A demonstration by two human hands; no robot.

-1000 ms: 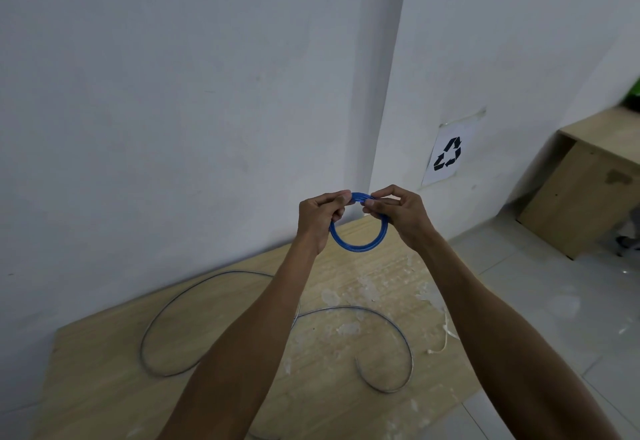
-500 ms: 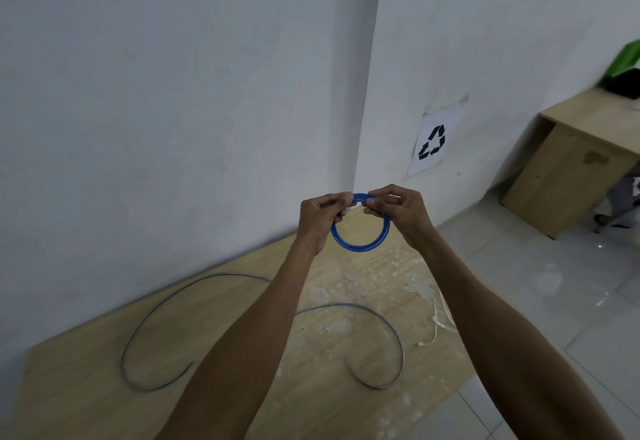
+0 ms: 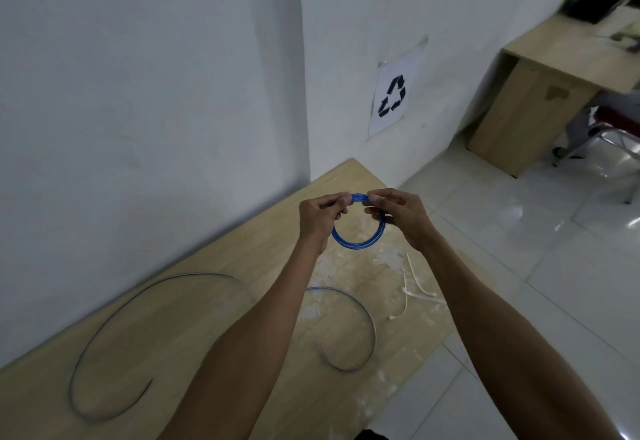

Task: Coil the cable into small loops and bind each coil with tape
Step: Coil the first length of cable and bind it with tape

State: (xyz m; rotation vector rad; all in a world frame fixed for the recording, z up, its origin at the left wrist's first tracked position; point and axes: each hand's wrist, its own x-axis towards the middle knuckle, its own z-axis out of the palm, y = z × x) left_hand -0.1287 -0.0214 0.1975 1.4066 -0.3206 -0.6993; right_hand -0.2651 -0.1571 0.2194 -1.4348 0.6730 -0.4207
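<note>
You hold the blue coil [image 3: 358, 237] up above the wooden board [image 3: 207, 287], your left hand [image 3: 320, 216] and right hand [image 3: 401, 212] each in a pinching grip on its top arc. This looks like binding; next, wrap tape tight. No tape is discernible.

White walls [image 3: 138, 93] meet at a corner above pale floor tiles [image 3: 554, 266], wooden desk [image 3: 540, 93] at right.

Smooth blue plastic-looking cable coil [image 3: 358, 242]; matt wooden board [image 3: 194, 304]; glossy floor tiles [image 3: 540, 266].
</note>
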